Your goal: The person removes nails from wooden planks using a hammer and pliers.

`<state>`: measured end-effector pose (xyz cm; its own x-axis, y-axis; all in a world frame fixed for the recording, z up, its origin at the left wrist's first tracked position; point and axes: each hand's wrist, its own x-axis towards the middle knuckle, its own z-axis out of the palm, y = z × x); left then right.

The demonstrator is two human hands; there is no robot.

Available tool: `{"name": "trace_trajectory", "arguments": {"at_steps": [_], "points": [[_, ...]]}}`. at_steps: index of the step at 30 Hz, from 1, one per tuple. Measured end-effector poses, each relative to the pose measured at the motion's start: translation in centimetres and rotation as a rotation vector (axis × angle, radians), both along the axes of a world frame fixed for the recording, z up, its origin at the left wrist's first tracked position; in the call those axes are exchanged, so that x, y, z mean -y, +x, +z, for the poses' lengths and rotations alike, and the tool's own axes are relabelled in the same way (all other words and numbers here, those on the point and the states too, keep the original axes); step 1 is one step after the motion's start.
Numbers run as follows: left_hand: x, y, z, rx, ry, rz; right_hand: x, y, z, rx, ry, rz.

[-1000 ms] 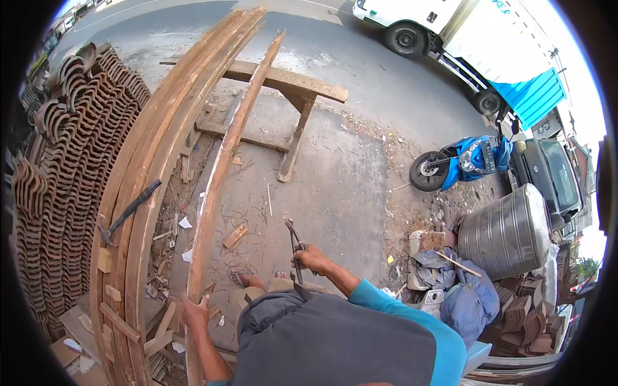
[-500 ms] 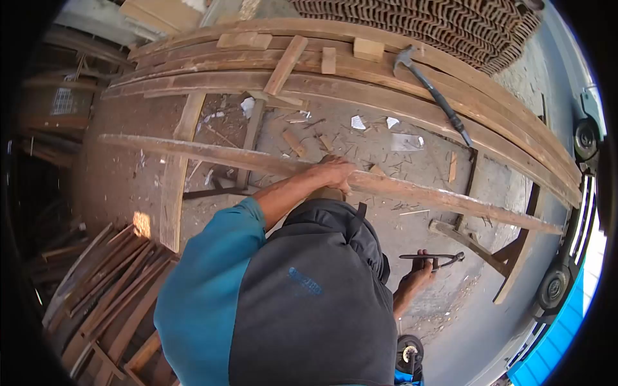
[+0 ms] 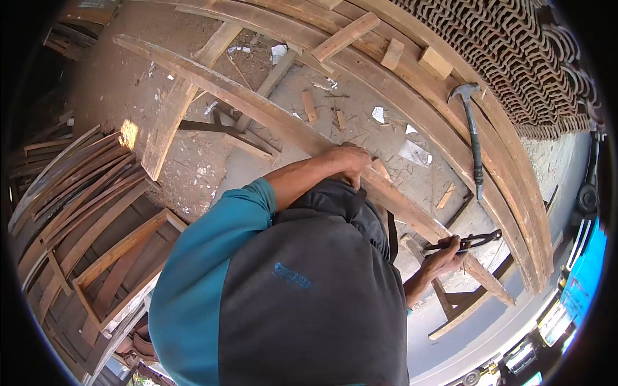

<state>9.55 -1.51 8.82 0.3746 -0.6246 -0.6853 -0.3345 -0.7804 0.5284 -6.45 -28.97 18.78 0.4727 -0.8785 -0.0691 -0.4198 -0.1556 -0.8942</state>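
Likely steadying long brown beam (image 3: 259,107) with left hand (image 3: 351,159), closure unclear; gripping black pincers (image 3: 484,238) in right hand (image 3: 445,258); calling for firm support.

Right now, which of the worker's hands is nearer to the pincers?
The right hand: it holds the pincers. The left hand rests on the long plank, apart from them, off to the person's left.

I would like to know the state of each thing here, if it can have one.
Beam: lying across sawhorses, left hand on it
Pincers: held in right hand; opening unclear
Hammer: lying on long planks, not held
Roof tiles: stacked
Wood blocks: loose on the planks
Paper scraps: on the ground
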Motion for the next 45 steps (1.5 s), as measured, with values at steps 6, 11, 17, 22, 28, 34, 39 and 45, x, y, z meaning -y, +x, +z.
{"name": "trace_trajectory", "arguments": {"at_steps": [6,11,17,22,28,34,39,45], "points": [[0.6,1.4,-2.2,-0.015,-0.043,0.049,6.8,4.7,0.3,0.038,0.031,0.359],[0.9,1.0,-1.5,-0.058,0.019,0.076,11.9,9.0,0.5,-0.060,-0.151,0.562],[1.4,-1.6,0.5,0.181,0.043,0.211,17.5,13.1,-1.9,-0.057,-0.407,0.706],[3.1,-0.4,-0.2,0.126,0.190,0.217,22.5,14.9,-6.4,-0.372,-0.585,0.945],[3.8,-1.6,-1.5,0.188,0.120,0.258,14.4,13.2,-4.2,-0.082,-0.850,0.883],[3.7,-1.9,-2.3,0.281,0.136,0.267,12.0,14.0,-6.2,-0.178,-0.804,0.833],[3.9,-1.1,-0.6,0.144,0.203,0.223,13.4,15.8,-7.5,-0.367,-0.856,0.901],[0.7,0.5,0.1,0.326,-0.466,0.620,8.2,15.6,-4.6,-0.452,-0.488,0.944]]}}
